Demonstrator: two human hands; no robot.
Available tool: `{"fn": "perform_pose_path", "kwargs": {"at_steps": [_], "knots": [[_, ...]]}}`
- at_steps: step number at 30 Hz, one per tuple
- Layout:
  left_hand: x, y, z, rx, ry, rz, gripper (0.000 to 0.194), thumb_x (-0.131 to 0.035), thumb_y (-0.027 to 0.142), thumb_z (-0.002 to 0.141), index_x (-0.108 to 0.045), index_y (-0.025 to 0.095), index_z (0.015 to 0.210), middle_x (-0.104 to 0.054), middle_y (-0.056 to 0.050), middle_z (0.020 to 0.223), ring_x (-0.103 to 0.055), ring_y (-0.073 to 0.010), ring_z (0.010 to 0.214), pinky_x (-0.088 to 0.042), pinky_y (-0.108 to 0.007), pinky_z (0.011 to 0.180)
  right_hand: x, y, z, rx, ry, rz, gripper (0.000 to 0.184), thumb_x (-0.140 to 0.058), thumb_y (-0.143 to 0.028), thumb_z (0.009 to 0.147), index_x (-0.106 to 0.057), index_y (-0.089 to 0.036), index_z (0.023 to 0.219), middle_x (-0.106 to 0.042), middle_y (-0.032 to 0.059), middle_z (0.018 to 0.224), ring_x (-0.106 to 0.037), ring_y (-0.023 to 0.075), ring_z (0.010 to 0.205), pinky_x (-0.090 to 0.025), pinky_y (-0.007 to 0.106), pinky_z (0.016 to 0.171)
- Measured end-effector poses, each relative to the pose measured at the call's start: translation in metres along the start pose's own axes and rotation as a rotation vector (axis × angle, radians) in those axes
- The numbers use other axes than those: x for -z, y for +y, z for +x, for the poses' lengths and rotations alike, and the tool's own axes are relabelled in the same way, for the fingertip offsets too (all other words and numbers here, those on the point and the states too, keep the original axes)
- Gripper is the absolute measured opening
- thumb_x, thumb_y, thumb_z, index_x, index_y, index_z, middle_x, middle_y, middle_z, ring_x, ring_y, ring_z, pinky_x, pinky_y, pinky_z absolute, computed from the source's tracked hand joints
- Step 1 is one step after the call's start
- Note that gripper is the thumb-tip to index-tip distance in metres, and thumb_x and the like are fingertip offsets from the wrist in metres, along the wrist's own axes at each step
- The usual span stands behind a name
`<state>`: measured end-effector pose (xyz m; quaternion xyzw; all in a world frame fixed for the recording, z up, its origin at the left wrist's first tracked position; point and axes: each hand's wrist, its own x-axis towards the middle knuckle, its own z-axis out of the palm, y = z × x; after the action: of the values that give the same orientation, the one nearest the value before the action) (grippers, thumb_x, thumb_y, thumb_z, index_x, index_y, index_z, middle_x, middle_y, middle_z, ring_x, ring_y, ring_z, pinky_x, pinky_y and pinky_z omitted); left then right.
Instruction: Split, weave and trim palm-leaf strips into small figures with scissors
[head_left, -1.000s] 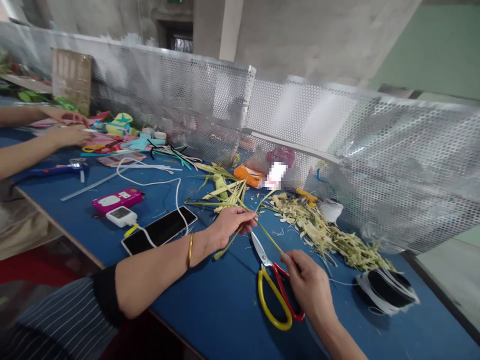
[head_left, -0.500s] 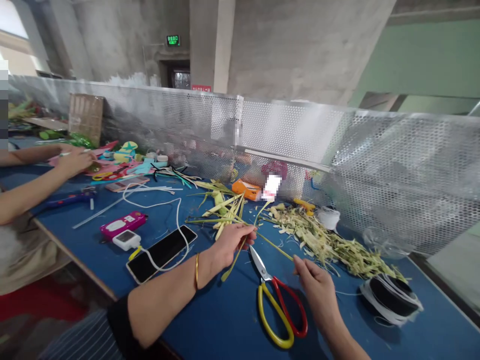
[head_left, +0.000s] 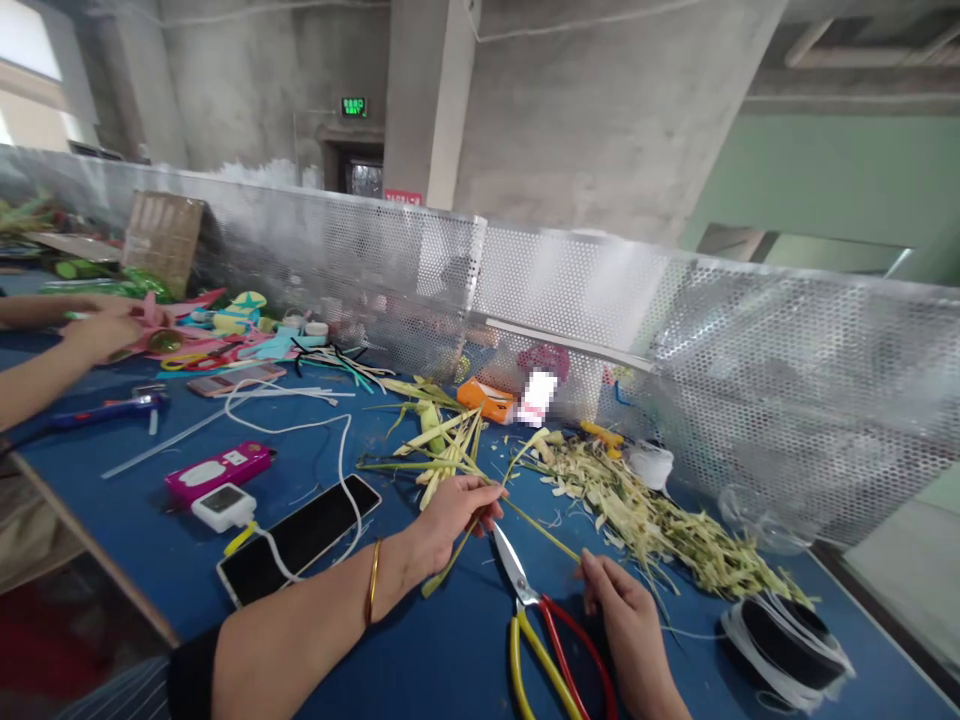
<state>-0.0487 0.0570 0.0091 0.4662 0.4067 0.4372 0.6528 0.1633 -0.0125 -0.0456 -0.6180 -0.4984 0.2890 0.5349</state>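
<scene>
Green strip [head_left: 541,528] x1 spans 2 hands [head_left: 454,514] [head_left: 619,600] nr 1 pr scissors [head_left: 528,598].

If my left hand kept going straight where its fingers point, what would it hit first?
Past the stalks it holds, your left hand would probably meet the shavings, though depth is unclear.

The right hand [head_left: 626,618] now sits just right of the scissors [head_left: 527,596], which it partly covered earlier, and a longer stretch of stalk [head_left: 543,528] shows between it and the left hand [head_left: 454,512]. A co-worker's hands [head_left: 101,332] are farther left of the scissors.
</scene>
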Motion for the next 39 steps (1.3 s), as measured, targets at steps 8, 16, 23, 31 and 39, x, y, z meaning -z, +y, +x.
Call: {"fn": "perform_pose_path", "kwargs": {"at_steps": [8,16,23,31,39], "knots": [[0.003,-0.002,0.002,-0.001,-0.014,-0.022,0.019,-0.067,0.032,0.073,-0.067,0.012,0.074,-0.061,-0.001,0.060,-0.051,-0.0077,0.047,-0.033,-0.021,0.046,-0.002,0.003,0.001,-0.033,-0.033,-0.060,0.059,-0.056,-0.076,0.068,-0.062,-0.018,0.059,-0.043,-0.0024,0.045,-0.043,0.0148,0.048,-0.035,0.027,0.051],[0.004,-0.002,0.005,0.015,-0.008,-0.022,0.017,-0.065,0.029,0.074,-0.068,0.012,0.075,-0.061,0.000,0.061,-0.051,-0.0072,0.047,-0.033,-0.021,0.046,0.000,0.000,-0.004,-0.019,-0.036,-0.134,0.056,-0.054,-0.072,0.072,-0.062,-0.018,0.062,-0.042,-0.0037,0.046,-0.037,0.0125,0.046,-0.031,0.025,0.046],[0.004,-0.003,0.005,0.049,0.013,-0.033,0.015,-0.067,0.028,0.073,-0.068,0.013,0.073,-0.061,0.000,0.061,-0.051,-0.0072,0.048,-0.036,-0.022,0.050,0.000,-0.006,-0.007,-0.019,-0.044,-0.168,0.055,-0.052,-0.072,0.074,-0.061,-0.018,0.063,-0.040,-0.0041,0.047,-0.036,0.0122,0.044,-0.031,0.025,0.044],[0.006,-0.005,0.009,0.042,0.027,-0.044,0.015,-0.067,0.027,0.074,-0.068,0.013,0.073,-0.060,0.000,0.061,-0.050,-0.0076,0.049,-0.035,-0.022,0.048,-0.001,-0.011,-0.008,0.032,-0.037,-0.207,0.056,-0.049,-0.073,0.075,-0.061,-0.019,0.063,-0.041,-0.0038,0.046,-0.039,0.0133,0.045,-0.033,0.025,0.045],[0.003,0.001,0.004,0.004,0.015,-0.027,0.018,-0.065,0.028,0.074,-0.064,0.013,0.064,-0.058,0.000,0.058,-0.049,-0.0077,0.047,-0.035,-0.024,0.049,-0.001,-0.002,-0.005,0.104,-0.033,-0.236,0.051,-0.049,-0.066,0.081,-0.059,-0.019,0.063,-0.041,-0.0045,0.048,-0.038,0.0122,0.046,-0.032,0.024,0.046]]}}
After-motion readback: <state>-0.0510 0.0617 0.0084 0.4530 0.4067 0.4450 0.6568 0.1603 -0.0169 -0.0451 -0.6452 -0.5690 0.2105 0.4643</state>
